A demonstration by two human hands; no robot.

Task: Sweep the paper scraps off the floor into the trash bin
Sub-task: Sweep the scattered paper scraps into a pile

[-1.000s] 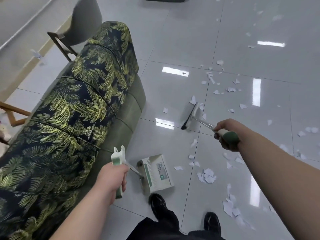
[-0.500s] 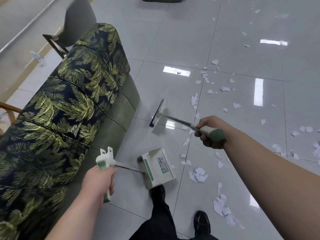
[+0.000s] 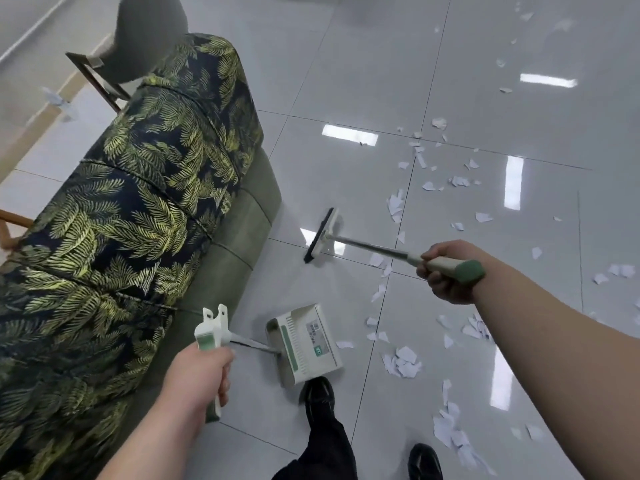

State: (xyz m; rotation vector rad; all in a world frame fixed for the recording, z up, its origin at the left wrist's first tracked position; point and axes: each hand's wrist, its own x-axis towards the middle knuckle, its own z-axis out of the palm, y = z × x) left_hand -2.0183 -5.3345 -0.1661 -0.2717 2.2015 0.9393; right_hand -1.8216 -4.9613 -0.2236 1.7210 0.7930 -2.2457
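Observation:
White paper scraps lie scattered over the glossy grey tile floor, with a small heap just right of the dustpan and more toward the far right. My right hand grips the green-tipped handle of a long broom, whose dark-edged head rests on the floor left of the scraps, near the sofa. My left hand holds the white and green handle of a dustpan that stands on the floor in front of my left shoe. No trash bin is in view.
A long sofa with a dark leaf-print cover runs along the left side. A grey chair with wooden legs stands behind it. My two black shoes are at the bottom edge.
The broom head has swung left, from among the scraps toward the sofa. My right hand followed it. The dustpan stays in nearly the same place.

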